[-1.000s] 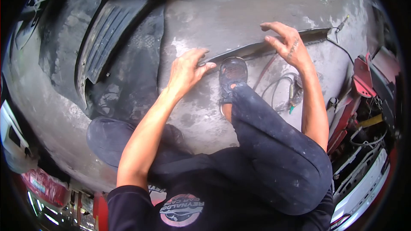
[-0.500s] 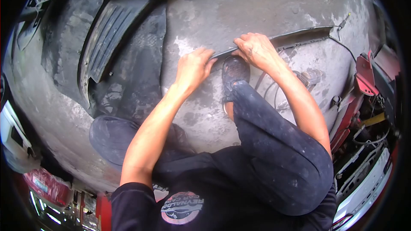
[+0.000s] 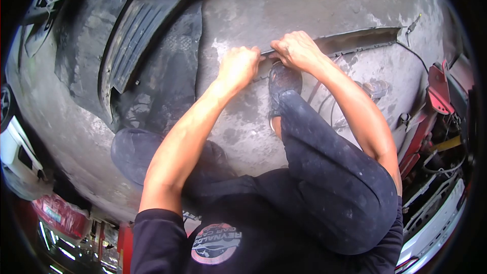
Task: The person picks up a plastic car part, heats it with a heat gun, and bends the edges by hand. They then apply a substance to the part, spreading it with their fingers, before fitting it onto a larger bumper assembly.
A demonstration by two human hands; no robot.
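Note:
A long, dark car trim strip point(image 3: 362, 42) with small tabs along its lower edge lies slanting across the floor in front of me. My left hand point(image 3: 241, 66) is closed around its near left end, fingers curled over the edge. Close beside it, my right hand point(image 3: 299, 52) grips the same strip, thumb and fingers pinching its upper edge. Only a small gap separates the two hands. Just below my right hand is my dark shoe point(image 3: 285, 78), at the strip's lower edge. The part of the strip under my fingers is hidden.
On the left, a ribbed black plastic panel point(image 3: 139, 40) rests on a dark mat point(image 3: 175, 66). A thin cable point(image 3: 413, 53) runs near the strip's far end. Red metal parts point(image 3: 439, 89) stand at the right, and a red plastic-wrapped item point(image 3: 63, 215) sits lower left.
My left hand has slid closer to my right hand and curled more tightly over the strip. My right hand has moved slightly up and left. The whole view has shifted a little.

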